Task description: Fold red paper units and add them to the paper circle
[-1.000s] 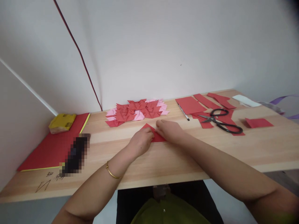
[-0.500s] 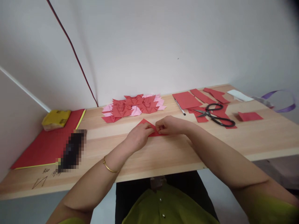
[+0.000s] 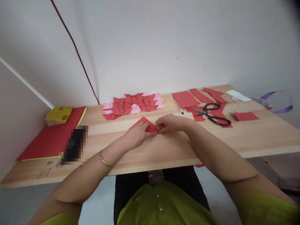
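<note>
Between my hands, flat on the wooden table, lies a red sheet of folded paper [image 3: 143, 120], its pointed corner facing the wall. My left hand [image 3: 138, 135] covers its left part, fingers bent on it and thumb stretched along the near edge. At the right corner, my right hand [image 3: 170, 123] is closed, with curled fingertips gripping the paper. Both hands hide much of the sheet, so its folds are hard to make out. Beyond it sits a cluster of folded red and pink paper pieces [image 3: 133, 107].
Black-handled scissors [image 3: 206, 113] lie on red paper scraps [image 3: 199, 117] at the right, near a pen [image 3: 178, 106] and red sheets [image 3: 186, 99]. A folded red piece [image 3: 247, 116] is farther right. Large red sheets [image 3: 47, 140] and a yellow packet [image 3: 59, 116] are at left.
My left thumb has stretched out along the paper's near edge toward my right hand, and the left forearm has shifted left. My right hand stays at the right corner. The camera view shifted slightly.
</note>
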A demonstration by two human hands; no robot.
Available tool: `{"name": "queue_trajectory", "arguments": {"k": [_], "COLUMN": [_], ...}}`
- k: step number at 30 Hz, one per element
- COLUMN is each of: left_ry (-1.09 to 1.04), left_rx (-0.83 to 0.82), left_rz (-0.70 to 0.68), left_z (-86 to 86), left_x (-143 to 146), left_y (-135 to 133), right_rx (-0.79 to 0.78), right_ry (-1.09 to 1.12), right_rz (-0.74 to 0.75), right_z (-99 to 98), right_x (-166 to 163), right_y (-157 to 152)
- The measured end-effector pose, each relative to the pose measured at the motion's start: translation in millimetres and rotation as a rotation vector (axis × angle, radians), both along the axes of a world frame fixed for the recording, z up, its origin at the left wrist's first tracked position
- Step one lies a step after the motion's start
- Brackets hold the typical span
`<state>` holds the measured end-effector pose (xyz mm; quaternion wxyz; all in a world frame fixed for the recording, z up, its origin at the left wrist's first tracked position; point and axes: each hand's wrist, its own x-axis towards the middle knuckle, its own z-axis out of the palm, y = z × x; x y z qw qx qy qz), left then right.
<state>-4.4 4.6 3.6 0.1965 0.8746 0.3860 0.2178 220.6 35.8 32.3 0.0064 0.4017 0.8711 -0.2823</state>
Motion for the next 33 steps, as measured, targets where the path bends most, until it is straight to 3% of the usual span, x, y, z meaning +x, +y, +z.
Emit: {"name": "queue_trajectory", "arguments": {"k": [3, 7, 12, 17, 27, 33], "left_ry": [0.129, 0.254, 0.364, 0.473, 0.479, 0.575], "left_rx": [-0.021, 0.080, 0.242, 0.306, 0.305, 0.259], "left_rz": [-0.116, -0.126, -0.026, 0.062, 0.184, 0.234], "left_z": [8.1, 10.7, 5.6, 5.8, 7.1, 21.2], "left_x": [-6, -12, -20, -32, -45, -41], "left_y": [-7, -22, -35, -43, -52, -55], "right_rx": [-0.007, -0.018, -0.019, -0.027, -0.028, -0.039], "right_ry": [-0.024, -0.036, -0.026, -0.033, -0.041, -0.068], "right_rz": [-0.004, -0.002, 0.000, 0.003, 0.009, 0.040], "right_z": [4.1, 5.3, 2.8, 6.0, 7.7, 9.9], "right_x": [-1, -1, 0, -1, 0, 0], "right_y": [-2, -3, -1, -2, -4, -3]}}
